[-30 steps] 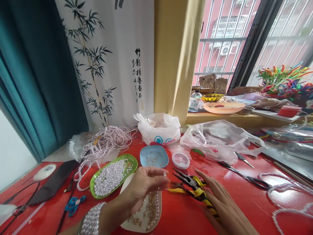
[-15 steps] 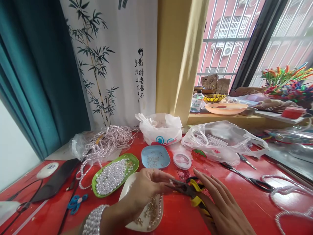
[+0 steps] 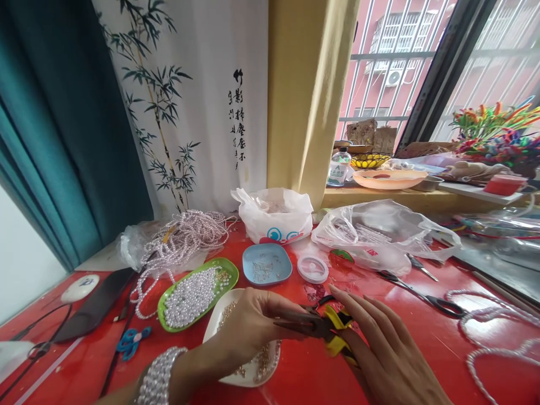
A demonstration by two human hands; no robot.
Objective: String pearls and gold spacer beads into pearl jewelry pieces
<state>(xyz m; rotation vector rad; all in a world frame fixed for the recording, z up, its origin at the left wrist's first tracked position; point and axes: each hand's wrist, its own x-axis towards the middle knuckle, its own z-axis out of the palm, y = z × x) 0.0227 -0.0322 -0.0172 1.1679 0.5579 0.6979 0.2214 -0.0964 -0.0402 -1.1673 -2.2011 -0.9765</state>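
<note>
My right hand point(image 3: 382, 343) grips yellow-and-black handled pliers point(image 3: 333, 327), fingers stretched along the handles. The jaws point left and reach my left hand point(image 3: 257, 320). That hand is closed in a pinch at the jaws; whatever its fingertips hold is too small or hidden to make out. A pearl bracelet circles the left wrist. Beneath the left hand lies a white dish point(image 3: 215, 326) of small gold and clear beads, partly covered by the hand. Just beyond is a green tray point(image 3: 169, 322) heaped with white pearl beads.
A blue dish point(image 3: 266, 264) with small pieces and a round clear lid point(image 3: 313, 270) stand behind the hands. White plastic bags point(image 3: 274, 216) are at the back. Bead strands point(image 3: 185, 239) lie left; scissors point(image 3: 422, 295) and another strand point(image 3: 498, 351) lie right.
The pliers' jaws have shifted left, now overlapping the left fingertips. My right hand has moved slightly along with them. The whole view has tilted a little.
</note>
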